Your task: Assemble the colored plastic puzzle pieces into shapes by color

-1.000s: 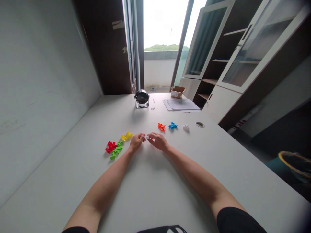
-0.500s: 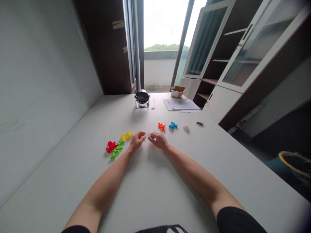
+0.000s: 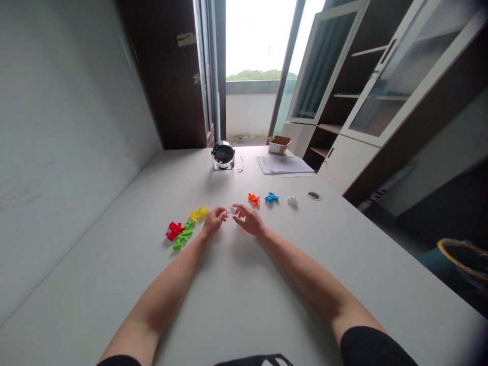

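Observation:
My left hand pinches one end of a small white piece above the middle of the table. On its other side, my right hand has its thumb and fingers closed around the piece's right end. Yellow pieces lie just left of my left hand, with red pieces and green pieces further left. Beyond my right hand are orange pieces, then blue pieces and a white clump.
A round black device on a metal stand stands at the back of the white table. Papers and an open cardboard box are at the back right. A round hole is near the right edge.
The fingers of my right hand have shifted slightly on the white piece, and more of it shows. My left hand has moved a little left. The coloured pieces have not moved.

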`<move>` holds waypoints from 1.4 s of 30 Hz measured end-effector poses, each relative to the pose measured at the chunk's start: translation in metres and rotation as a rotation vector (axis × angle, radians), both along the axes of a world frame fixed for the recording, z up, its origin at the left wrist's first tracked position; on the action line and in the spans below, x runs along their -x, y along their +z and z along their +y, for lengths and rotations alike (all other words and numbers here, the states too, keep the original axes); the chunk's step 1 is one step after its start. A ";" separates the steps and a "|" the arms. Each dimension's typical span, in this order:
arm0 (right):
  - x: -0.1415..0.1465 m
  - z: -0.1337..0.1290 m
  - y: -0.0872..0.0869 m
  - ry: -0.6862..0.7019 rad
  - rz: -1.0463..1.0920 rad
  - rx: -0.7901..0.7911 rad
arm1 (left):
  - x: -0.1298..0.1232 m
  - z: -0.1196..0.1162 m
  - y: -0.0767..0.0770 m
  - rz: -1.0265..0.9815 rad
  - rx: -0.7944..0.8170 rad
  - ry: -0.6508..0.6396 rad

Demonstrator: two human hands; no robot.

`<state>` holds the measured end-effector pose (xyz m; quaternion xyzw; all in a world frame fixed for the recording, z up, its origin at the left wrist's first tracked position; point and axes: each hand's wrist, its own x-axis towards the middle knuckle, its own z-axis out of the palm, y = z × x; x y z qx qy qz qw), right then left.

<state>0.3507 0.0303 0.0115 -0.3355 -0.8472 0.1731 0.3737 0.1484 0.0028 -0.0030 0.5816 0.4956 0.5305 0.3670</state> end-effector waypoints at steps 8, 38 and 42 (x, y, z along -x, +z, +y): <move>0.000 0.002 -0.003 0.038 0.000 -0.015 | 0.000 -0.005 0.007 0.101 0.005 0.004; 0.001 -0.004 0.000 -0.001 -0.058 -0.060 | -0.004 -0.010 0.013 0.157 0.037 0.010; -0.002 -0.003 0.004 -0.035 -0.089 -0.066 | -0.003 -0.008 0.011 0.171 0.026 0.004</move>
